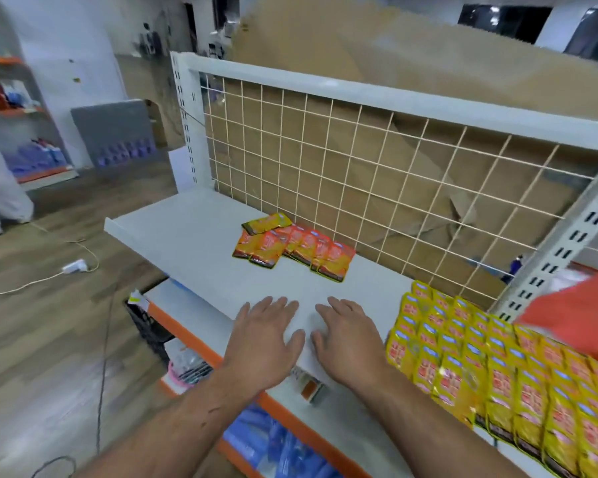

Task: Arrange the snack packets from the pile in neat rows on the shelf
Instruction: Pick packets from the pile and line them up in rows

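Fingers [277, 307] of left hand [265, 345] and right hand [347, 346] straight, spread, empty over smooth grey shelf [190, 236], glossy orange packets [292, 248] beyond

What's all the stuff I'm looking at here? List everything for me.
shelf: one, white, centre
wire grid: one, cream, behind the shelf
cardboard: large sheets, brown, behind the grid
loose packets: about eight, orange and yellow, piled at the shelf's back
arranged packets: many, yellow, rows on the right
power strip: one, white, on the floor at left
left hand: one, fingers spread, at the shelf's front
right hand: one, fingers spread, beside the left
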Action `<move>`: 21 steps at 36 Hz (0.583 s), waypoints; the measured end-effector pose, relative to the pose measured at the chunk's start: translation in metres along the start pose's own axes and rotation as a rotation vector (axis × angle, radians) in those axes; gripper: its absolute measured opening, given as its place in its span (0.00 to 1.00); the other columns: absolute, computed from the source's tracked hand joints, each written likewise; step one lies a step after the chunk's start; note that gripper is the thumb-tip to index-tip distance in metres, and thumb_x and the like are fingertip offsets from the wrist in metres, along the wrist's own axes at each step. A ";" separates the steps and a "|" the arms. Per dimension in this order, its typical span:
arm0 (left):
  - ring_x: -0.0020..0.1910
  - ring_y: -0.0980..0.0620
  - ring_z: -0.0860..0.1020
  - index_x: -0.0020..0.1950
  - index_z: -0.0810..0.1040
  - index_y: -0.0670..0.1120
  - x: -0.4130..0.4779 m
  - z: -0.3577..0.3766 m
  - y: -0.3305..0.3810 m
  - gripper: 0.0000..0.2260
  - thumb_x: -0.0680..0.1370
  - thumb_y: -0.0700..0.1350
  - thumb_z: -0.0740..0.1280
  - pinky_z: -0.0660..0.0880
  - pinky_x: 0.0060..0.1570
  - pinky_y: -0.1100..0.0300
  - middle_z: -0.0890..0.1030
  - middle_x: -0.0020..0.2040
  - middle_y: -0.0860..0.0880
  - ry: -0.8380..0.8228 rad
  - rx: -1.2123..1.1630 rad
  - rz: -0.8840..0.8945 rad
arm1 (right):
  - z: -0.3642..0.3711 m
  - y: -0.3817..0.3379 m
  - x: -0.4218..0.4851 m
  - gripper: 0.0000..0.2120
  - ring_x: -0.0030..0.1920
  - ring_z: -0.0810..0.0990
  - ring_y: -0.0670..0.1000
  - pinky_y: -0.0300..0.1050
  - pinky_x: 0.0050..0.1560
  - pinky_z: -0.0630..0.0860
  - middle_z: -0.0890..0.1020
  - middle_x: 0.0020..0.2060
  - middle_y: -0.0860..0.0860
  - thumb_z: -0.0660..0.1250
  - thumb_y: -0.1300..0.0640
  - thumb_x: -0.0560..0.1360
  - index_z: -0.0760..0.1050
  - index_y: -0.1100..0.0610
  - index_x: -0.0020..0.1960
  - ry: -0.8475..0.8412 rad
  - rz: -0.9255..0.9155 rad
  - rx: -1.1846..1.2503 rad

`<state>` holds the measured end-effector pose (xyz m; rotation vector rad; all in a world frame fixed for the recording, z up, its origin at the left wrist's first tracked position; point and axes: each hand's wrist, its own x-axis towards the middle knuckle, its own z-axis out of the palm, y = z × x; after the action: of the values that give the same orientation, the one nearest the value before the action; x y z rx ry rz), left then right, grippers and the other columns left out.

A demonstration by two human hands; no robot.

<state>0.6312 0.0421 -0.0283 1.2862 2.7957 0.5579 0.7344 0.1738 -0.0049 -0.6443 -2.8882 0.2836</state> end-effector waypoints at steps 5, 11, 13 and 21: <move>0.76 0.51 0.60 0.77 0.62 0.55 0.056 0.007 -0.009 0.29 0.76 0.61 0.48 0.51 0.75 0.49 0.65 0.76 0.54 -0.059 0.021 -0.002 | 0.010 0.017 0.060 0.25 0.74 0.62 0.54 0.48 0.70 0.63 0.66 0.75 0.50 0.60 0.46 0.79 0.66 0.50 0.75 -0.068 0.026 0.025; 0.71 0.49 0.68 0.75 0.66 0.45 0.130 0.014 -0.003 0.21 0.82 0.47 0.57 0.61 0.70 0.59 0.71 0.72 0.47 -0.066 -0.131 -0.008 | 0.016 0.044 0.126 0.16 0.59 0.75 0.57 0.49 0.54 0.74 0.75 0.58 0.53 0.61 0.48 0.77 0.74 0.53 0.61 -0.058 0.205 0.106; 0.67 0.47 0.72 0.71 0.71 0.44 0.147 0.017 0.001 0.18 0.81 0.42 0.58 0.66 0.65 0.56 0.76 0.67 0.45 -0.059 -0.158 -0.012 | 0.018 0.052 0.142 0.17 0.58 0.76 0.59 0.50 0.51 0.74 0.74 0.57 0.55 0.61 0.48 0.77 0.72 0.55 0.62 -0.039 0.314 0.167; 0.57 0.42 0.76 0.62 0.75 0.42 0.216 0.028 0.006 0.15 0.81 0.51 0.60 0.71 0.52 0.52 0.79 0.56 0.42 -0.114 -0.105 -0.062 | 0.032 0.072 0.187 0.27 0.57 0.78 0.59 0.48 0.51 0.73 0.75 0.59 0.57 0.65 0.38 0.75 0.68 0.58 0.64 -0.030 0.647 0.358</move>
<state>0.4972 0.2144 -0.0237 1.1685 2.6656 0.5988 0.5897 0.3145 -0.0293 -1.4768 -2.4601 0.8652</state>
